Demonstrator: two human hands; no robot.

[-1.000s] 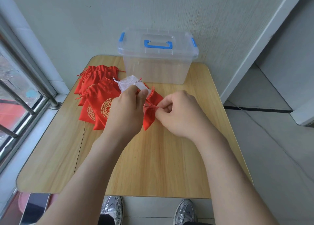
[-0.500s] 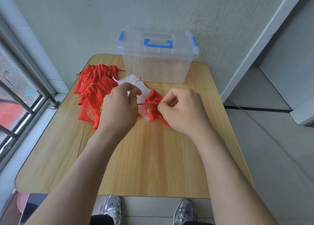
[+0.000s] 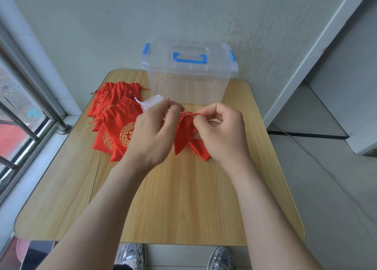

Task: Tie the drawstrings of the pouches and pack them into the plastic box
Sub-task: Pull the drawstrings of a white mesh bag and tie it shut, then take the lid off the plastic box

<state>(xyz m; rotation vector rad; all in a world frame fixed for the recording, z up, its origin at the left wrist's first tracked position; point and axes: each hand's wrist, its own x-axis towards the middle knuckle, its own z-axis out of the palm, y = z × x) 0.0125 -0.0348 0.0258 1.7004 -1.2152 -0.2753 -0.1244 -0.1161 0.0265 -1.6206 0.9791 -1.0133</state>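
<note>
Head view, looking down at a wooden table (image 3: 183,198). The left hand (image 3: 152,135) and right hand (image 3: 222,135) meet over the middle of the table, with a red pouch (image 3: 184,135) between them. The pouch's neck is gathered and points up, and its body hangs down toward the tabletop. Each hand has its fingers curled and pinches the red drawstring (image 3: 188,113) at the neck, the left from the left side and the right from the right side. A second red pouch (image 3: 202,150) lies partly hidden under the right hand.

Left of the hands, a pile of red pouches (image 3: 116,114) with gold round emblems lies flat on the table. A white pouch (image 3: 152,102) shows just behind the left hand's fingers.

The plastic box (image 3: 183,86) is clear and stands at the far edge of the table against the wall. Its lid (image 3: 163,51), which carries a blue handle (image 3: 189,58), is on. A barred window (image 3: 18,114) is at the left, and a pair of shoes (image 3: 132,255) shows below the near table edge.
</note>
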